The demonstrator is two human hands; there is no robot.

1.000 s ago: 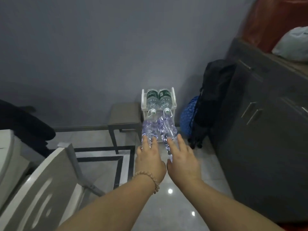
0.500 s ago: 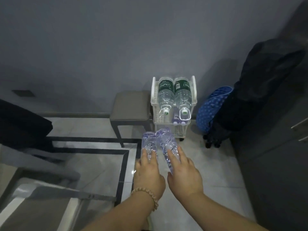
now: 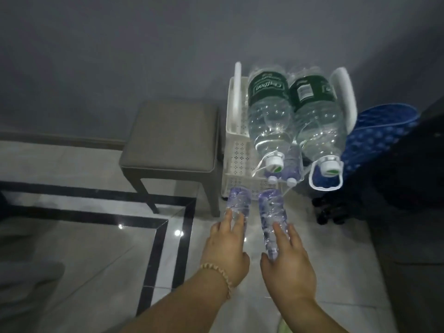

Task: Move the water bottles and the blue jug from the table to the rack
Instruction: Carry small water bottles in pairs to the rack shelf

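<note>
Clear plastic bottles, one per hand: left hand [image 3: 227, 246] wraps small bottle [image 3: 238, 204], right hand [image 3: 287, 260] wraps another bottle [image 3: 272, 212]. Rack [image 3: 236, 150] just ahead of fingertips. Light, slick, crushable; grip mid-body.

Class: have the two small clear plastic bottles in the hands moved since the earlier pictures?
Yes. The two small clear bottles have moved forward, closer to the white plastic rack against the wall.

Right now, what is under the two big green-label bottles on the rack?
Under the big green-label bottles, a lower tier of the white rack holds two small bottles, white caps facing out. Their far ends and anything deeper are hidden.
</note>
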